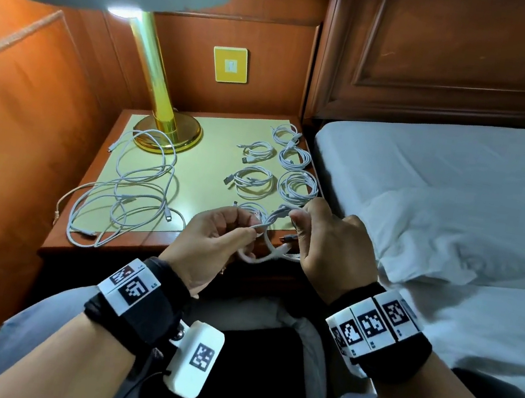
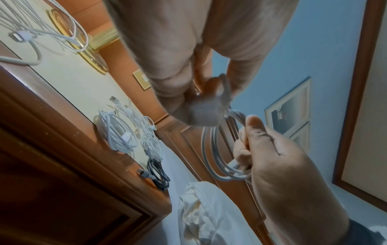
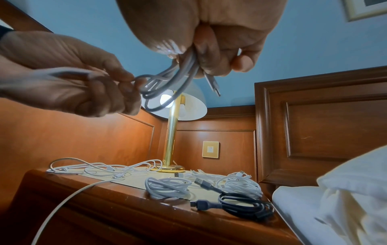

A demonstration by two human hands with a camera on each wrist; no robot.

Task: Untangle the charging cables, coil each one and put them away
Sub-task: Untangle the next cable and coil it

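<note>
A white cable [image 1: 264, 233], wound into loops, is held above the front edge of the nightstand [image 1: 153, 244]. It is pinched by the left hand [image 1: 215, 239] at one side, and the loops are gripped by the curled fingers of the right hand [image 1: 332, 242]. Coiled cables [image 1: 296, 185] are laid along the right edge; a tangled bunch [image 1: 127, 193] is spread near the left edge, beside the lamp [image 1: 169, 131].

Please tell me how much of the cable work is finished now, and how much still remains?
Done: several white coils and one dark coil lie on the nightstand near the bed. In hand: the left hand and right hand both hold a white cable, coiling it. Left: the loose tangle by the lamp; no coil looks stored away yet.
</note>
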